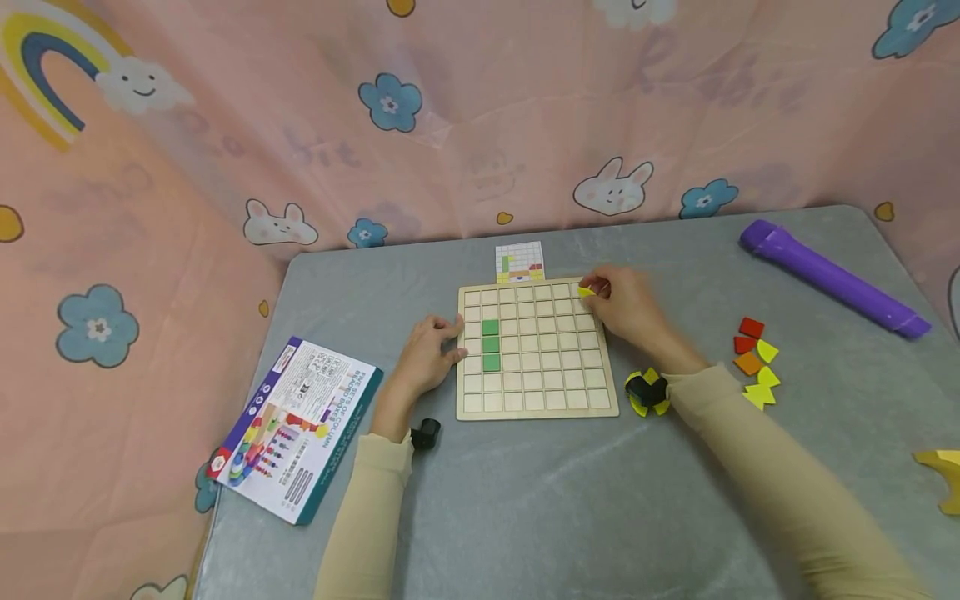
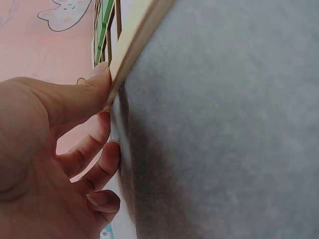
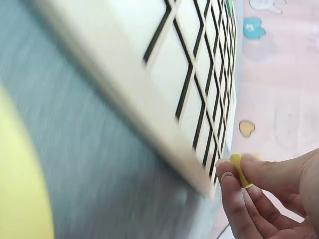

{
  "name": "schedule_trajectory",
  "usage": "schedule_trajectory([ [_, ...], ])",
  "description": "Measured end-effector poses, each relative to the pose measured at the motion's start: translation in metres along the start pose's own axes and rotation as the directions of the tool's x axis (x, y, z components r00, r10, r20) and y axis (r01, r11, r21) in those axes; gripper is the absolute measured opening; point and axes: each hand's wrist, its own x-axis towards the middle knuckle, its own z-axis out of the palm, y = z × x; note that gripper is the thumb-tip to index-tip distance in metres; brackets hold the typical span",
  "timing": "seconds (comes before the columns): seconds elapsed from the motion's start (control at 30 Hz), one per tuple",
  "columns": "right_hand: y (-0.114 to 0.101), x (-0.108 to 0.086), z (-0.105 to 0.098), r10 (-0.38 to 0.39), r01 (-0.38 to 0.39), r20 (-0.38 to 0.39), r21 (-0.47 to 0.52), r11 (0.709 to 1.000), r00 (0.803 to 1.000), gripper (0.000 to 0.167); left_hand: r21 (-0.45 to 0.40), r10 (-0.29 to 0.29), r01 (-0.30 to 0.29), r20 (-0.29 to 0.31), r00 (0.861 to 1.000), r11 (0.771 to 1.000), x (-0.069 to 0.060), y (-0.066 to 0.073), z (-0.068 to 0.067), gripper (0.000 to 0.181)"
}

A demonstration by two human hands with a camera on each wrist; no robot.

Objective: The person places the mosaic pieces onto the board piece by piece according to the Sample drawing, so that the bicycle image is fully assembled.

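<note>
A wooden grid board lies on the grey table, with green squares in one column near its left side. My left hand touches the board's left edge, thumb and fingertip apart; in the left wrist view the hand rests against the rim. My right hand pinches a yellow piece at the board's top right corner. In the right wrist view, thumb and fingers of the hand hold that piece beside the board's corner.
A patterned card touches the board's far edge. Red, orange and yellow pieces lie at right. More yellow pieces lie near my right wrist. A box lies left, a purple tube far right.
</note>
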Motion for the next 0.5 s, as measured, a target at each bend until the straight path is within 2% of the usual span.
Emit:
schedule_trajectory([
  [0.27, -0.02, 0.005, 0.023, -0.01, 0.004, 0.076, 0.076, 0.997, 0.997, 0.014, -0.004, 0.004, -0.004, 0.004, 1.0, 1.0, 0.0, 0.0, -0.001, 0.06],
  [0.5, -0.038, 0.008, 0.042, -0.042, 0.033, 0.123, 0.072, 0.997, 0.991, 0.011, -0.005, -0.001, 0.001, 0.012, 1.0, 1.0, 0.001, -0.001, 0.0, 0.06],
])
